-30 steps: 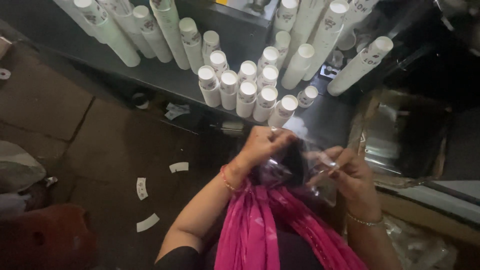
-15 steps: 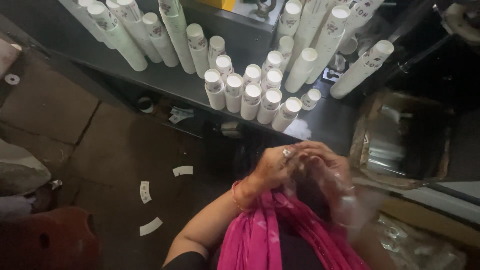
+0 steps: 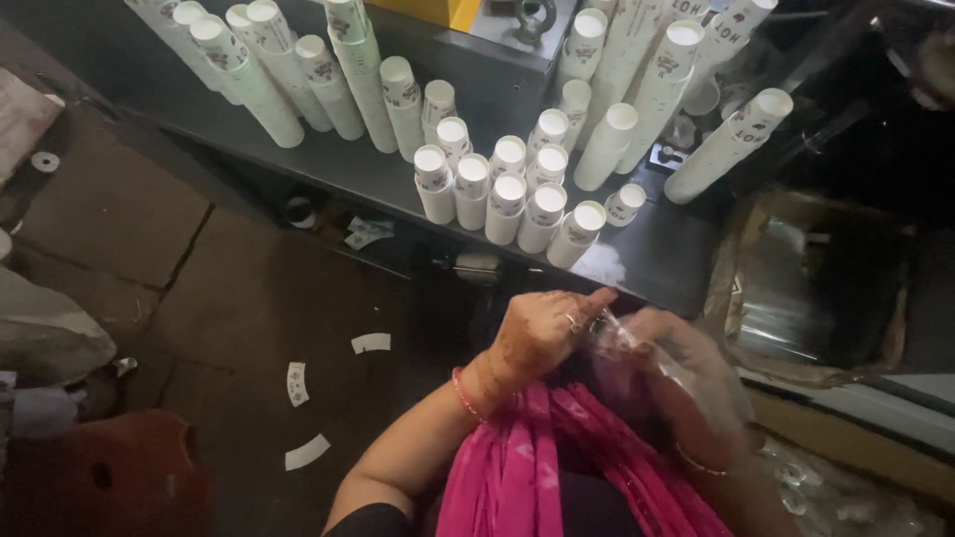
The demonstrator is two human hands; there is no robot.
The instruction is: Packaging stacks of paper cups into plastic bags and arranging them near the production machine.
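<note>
Dark counter [image 3: 657, 254] beyond; left hand [image 3: 542, 333] and right hand [image 3: 686, 383] both pinch clear plastic bag [image 3: 622, 338]; likely flimsy, slippery, best held at rim.

A single head-worn camera looks steeply down and forward, close over the person's own hands at lower centre of the frame. The dark shelf [image 3: 657, 261] with stacked paper cups [image 3: 507, 194] crosses the upper half; the floor [image 3: 209, 298] fills the left.

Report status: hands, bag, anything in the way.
Left hand and right hand both pinching a clear plastic bag. Right blurred. White cup stacks on the shelf beyond, clear of hands.
</note>
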